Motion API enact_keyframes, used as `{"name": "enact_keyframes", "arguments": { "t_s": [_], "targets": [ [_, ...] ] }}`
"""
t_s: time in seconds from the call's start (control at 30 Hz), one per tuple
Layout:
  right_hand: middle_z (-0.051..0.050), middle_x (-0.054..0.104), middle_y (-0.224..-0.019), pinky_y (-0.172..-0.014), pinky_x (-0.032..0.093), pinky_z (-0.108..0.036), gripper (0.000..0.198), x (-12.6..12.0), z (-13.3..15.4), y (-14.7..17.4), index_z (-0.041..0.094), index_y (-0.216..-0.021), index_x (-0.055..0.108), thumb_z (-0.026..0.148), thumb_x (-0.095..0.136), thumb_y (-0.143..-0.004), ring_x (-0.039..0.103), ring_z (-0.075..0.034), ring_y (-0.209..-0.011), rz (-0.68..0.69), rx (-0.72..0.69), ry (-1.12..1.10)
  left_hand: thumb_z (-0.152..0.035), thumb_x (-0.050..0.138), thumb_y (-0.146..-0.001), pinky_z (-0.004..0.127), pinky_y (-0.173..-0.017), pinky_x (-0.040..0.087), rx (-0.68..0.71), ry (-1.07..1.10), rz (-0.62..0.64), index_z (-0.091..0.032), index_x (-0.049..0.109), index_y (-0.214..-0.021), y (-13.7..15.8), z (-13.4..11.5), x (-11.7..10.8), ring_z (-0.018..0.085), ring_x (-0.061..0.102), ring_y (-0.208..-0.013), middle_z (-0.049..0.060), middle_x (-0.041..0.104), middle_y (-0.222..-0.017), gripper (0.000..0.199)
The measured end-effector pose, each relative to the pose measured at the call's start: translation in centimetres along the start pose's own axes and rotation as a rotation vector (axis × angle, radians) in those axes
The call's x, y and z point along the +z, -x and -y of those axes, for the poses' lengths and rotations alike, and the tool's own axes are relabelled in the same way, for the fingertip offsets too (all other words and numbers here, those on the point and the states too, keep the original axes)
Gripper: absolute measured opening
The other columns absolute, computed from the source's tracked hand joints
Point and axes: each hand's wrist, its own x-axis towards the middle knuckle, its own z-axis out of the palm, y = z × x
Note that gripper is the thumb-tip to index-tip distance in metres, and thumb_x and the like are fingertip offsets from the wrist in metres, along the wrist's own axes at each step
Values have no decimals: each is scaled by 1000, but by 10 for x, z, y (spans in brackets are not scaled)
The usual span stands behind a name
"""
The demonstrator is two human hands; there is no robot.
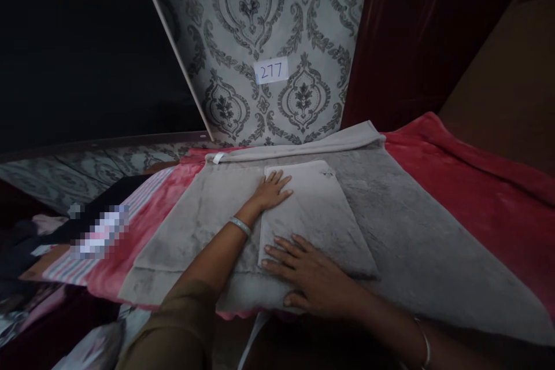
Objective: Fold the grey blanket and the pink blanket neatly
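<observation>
A soft light-grey cloth (312, 214), folded into a flat rectangle with a small dark mark at its far right corner, lies on a larger grey plush cloth (403, 231). My left hand (272, 189) rests flat on the folded cloth's far left part, fingers spread. Near its front left corner, my right hand (312, 277) lies palm down with the fingers stretched out to the left. Neither hand grips anything. The larger cloth is folded over along its far edge, where a small white tag (218, 157) shows.
Red plush fabric (437, 167) lies beneath the grey cloth, over a striped cloth (73, 266) at left. A large dark screen (95, 52) stands at the back left. Patterned wallpaper (269, 17) bears a paper label (271, 70) reading 277. Dark red panelling (403, 29) rises at right.
</observation>
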Motion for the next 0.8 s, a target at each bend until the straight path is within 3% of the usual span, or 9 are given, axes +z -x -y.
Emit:
{"name": "enact_keyframes", "arguments": {
  "t_s": [0.2, 0.33, 0.43, 0.53, 0.6, 0.7, 0.8],
  "targets": [
    [-3, 22, -165, -123, -1, -50, 72, 2, -1, -2, 35, -157, 29, 57, 56, -94, 7, -24, -153, -1, 0, -11, -59, 25, -99, 54, -123, 12, -128, -56, 6, -28, 27, -157, -20, 7, -10, 28, 12, -154, 8, 16, -167, 65],
    [-2, 25, -164, -123, 0, -51, 70, -6, 3, 0, 34, -156, 31, 56, 56, -95, 9, -25, -153, -4, -15, -21, -55, 27, -99, 63, -119, 14, -200, -124, 16, -28, 33, -155, -27, 0, -22, 32, 19, -152, 10, 25, -165, 62],
    [-4, 39, -158, -124, 10, -45, 64, -22, 7, 10, 32, -154, 37, 55, 53, -97, 25, -23, -149, -58, -18, -48, -48, 35, -99, 68, -118, 11, -205, -175, -17, -18, 42, -150, -25, -15, -31, 37, 20, -152, 17, 28, -163, 60],
    [-5, 56, -144, -122, 19, -41, 48, -38, 2, 23, 28, -145, 52, 46, 48, -101, 44, -20, -138, -174, 51, -20, -46, 37, -99, 61, -121, 13, -21, -128, -58, -17, 41, -150, -20, -40, -32, 33, 18, -153, 16, 25, -164, 59],
    [-6, 57, -143, -121, 21, -42, 44, -42, -6, 28, 25, -142, 56, 41, 44, -103, 44, -21, -138, -221, 79, 22, -49, 35, -99, 57, -122, 15, 194, -45, -33, -24, 36, -153, -18, -59, -27, 28, 18, -153, 10, 24, -165, 59],
    [-5, 43, -155, -123, 16, -47, 49, -34, -19, 29, 28, -148, 49, 44, 46, -102, 29, -24, -147, -151, 45, 38, -52, 34, -99, 57, -123, 12, 400, 21, 42, -32, 30, -155, -23, -81, -12, 25, 18, -153, 5, 23, -166, 59],
    [-3, 27, -163, -124, 7, -53, 62, -21, -26, 27, 34, -155, 35, 52, 52, -98, 13, -27, -152, -88, 35, 7, -54, 35, -99, 57, -123, 11, 437, 34, 58, -30, 27, -156, -34, -86, 3, 26, 18, -153, 7, 23, -166, 63]
  ]
}}
